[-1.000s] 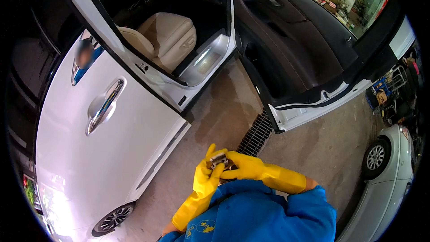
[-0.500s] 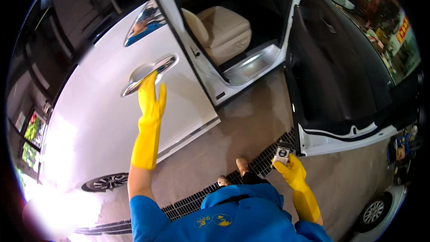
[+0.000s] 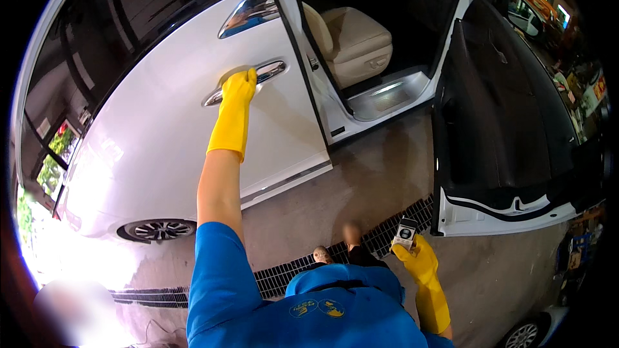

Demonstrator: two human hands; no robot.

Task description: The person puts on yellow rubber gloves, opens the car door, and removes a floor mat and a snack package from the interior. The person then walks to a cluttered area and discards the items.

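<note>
My left hand [image 3: 237, 90], in a yellow rubber glove, is closed round the chrome door handle [image 3: 272, 71] of a white car's rear door [image 3: 284, 129]. The fingertips are tucked behind the handle, and that door sits closed against the body. Low on the right, my right hand [image 3: 422, 261], gloved in the same yellow, grips a small pale box-shaped object [image 3: 404, 234] with a dark top and a round black spot on its face. What kind of object it is I cannot make out.
The front door [image 3: 509, 109] stands wide open at the right, showing its dark inner panel. Through the opening are a beige seat [image 3: 361, 38] and a metallic sill [image 3: 390, 96]. A drain grate [image 3: 271, 278] crosses the floor by my feet. Another car's wheel [image 3: 521, 335] shows lower right.
My left hand has gone from extended fingers laid on the handle to being wrapped round it. The view has shifted, so the car appears further right. My right hand still holds the small object.
</note>
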